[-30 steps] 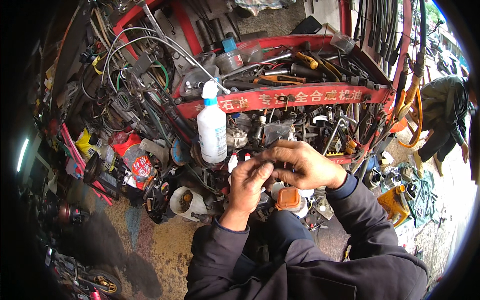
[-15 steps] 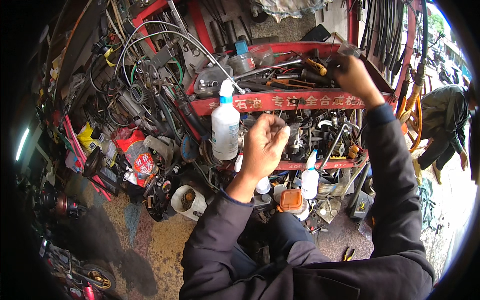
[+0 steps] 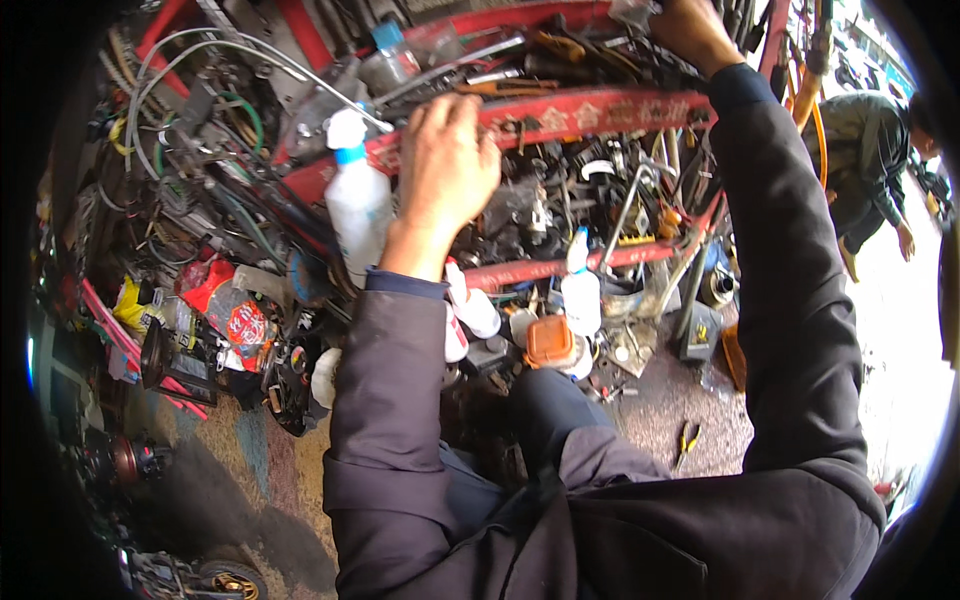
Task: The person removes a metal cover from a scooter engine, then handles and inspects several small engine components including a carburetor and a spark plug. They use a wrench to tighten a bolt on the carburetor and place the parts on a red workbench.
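Note:
My left hand is raised in front of the red tool tray, back toward me. Its fingers bend loosely forward over the tray's lettered front edge, the thumb stands apart, and no held thing shows. Whether it touches the edge I cannot tell. Just left of it stands a white spray bottle with a blue collar. At the tray's far right end my right hand reaches up to the picture's top edge, next to a clear plastic container. Its fingers are mostly cut off or hidden.
Pliers and other hand tools fill the tray. Below are a shelf of metal parts, another white bottle and an orange-lidded tub. Yellow-handled pliers lie on the ground. Another person bends at right.
The view has shifted, so the tray sits higher in the picture. My left hand has moved up to the tray's front edge, its fingers less curled. My right hand remains at the tray's right end.

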Motion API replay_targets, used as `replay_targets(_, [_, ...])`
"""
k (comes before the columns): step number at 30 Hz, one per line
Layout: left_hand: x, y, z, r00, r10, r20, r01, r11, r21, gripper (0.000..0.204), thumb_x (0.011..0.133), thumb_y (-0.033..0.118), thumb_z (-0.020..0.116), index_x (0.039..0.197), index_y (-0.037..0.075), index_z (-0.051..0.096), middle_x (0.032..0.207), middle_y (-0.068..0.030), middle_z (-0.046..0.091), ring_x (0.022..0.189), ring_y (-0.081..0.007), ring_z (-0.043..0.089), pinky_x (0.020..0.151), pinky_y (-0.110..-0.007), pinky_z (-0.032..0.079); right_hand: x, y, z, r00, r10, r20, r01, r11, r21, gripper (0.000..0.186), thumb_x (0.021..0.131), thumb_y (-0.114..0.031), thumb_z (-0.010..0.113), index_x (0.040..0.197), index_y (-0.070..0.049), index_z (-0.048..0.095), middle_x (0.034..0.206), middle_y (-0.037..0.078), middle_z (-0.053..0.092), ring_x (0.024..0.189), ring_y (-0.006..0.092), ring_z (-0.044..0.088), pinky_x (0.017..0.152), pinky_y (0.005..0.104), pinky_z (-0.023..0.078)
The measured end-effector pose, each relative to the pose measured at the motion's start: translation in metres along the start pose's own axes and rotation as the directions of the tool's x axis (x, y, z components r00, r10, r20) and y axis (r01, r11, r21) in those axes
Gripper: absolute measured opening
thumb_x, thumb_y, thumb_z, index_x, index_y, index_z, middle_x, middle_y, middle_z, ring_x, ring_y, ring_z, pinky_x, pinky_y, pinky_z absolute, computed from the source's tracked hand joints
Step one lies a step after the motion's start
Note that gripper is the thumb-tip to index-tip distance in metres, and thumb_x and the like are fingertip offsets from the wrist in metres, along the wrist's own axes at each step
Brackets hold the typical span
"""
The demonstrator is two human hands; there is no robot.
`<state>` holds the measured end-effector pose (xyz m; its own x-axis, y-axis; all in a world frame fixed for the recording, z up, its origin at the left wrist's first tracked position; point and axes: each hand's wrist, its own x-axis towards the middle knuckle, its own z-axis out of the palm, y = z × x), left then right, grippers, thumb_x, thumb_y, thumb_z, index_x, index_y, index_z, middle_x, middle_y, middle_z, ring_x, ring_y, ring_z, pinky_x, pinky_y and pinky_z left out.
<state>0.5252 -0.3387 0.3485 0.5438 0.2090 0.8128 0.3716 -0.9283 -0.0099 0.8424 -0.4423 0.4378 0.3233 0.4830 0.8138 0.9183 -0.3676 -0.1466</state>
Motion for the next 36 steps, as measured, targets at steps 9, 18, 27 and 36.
replay_targets(9, [-0.003, -0.008, 0.012, 0.995, 0.053, -0.086, -0.054, 0.999, -0.005, 0.034, 0.076, 0.003, 0.063, 0.110, 0.001, 0.067, 0.110, -0.0162, 0.065, 0.101, -0.0352, 0.060, 0.092, -0.043, 0.048, -0.183, -0.085, 0.056, 0.850, -0.290, 0.440, 0.030, 0.861, 0.508, 0.050, 0.076, -0.026, 0.073, 0.119, -0.002, 0.062, 0.095, 0.021, 0.068, 0.089, 0.0390, 0.066, 0.083, 0.0438, 0.054])
replay_targets(18, [-0.006, -0.014, 0.016, 0.993, 0.067, -0.097, -0.069, 0.997, -0.023, 0.036, 0.076, 0.004, 0.059, 0.111, 0.002, 0.068, 0.109, -0.0161, 0.066, 0.102, -0.0362, 0.061, 0.092, -0.043, 0.048, -0.196, -0.125, 0.160, 0.548, -0.362, 0.754, 0.343, 0.920, 0.192, 0.048, 0.081, -0.034, 0.069, 0.125, -0.015, 0.065, 0.125, 0.013, 0.061, 0.125, 0.0322, 0.050, 0.108, 0.0617, 0.031])
replay_targets(27, [-0.009, -0.016, 0.017, 0.995, 0.057, -0.086, -0.056, 0.998, 0.009, 0.038, 0.078, 0.005, 0.058, 0.114, 0.003, 0.067, 0.113, -0.0154, 0.067, 0.104, -0.0322, 0.065, 0.093, -0.039, 0.050, -0.268, -0.110, 0.156, 0.625, -0.567, 0.537, 0.385, 0.822, 0.420, 0.053, 0.078, -0.032, 0.070, 0.128, -0.016, 0.062, 0.127, 0.011, 0.059, 0.130, 0.0324, 0.047, 0.106, 0.0596, 0.034])
replay_targets(36, [0.000, -0.014, 0.008, 0.993, -0.094, -0.068, 0.082, 0.983, -0.162, 0.035, 0.075, -0.004, 0.053, 0.109, -0.008, 0.064, 0.102, -0.0189, 0.066, 0.097, -0.0279, 0.065, 0.088, -0.033, 0.050, -0.178, -0.117, 0.186, 0.612, -0.259, 0.747, 0.342, 0.939, 0.045, 0.036, 0.084, -0.025, 0.063, 0.120, -0.022, 0.068, 0.121, 0.009, 0.062, 0.118, 0.0295, 0.058, 0.094, 0.0528, 0.041])
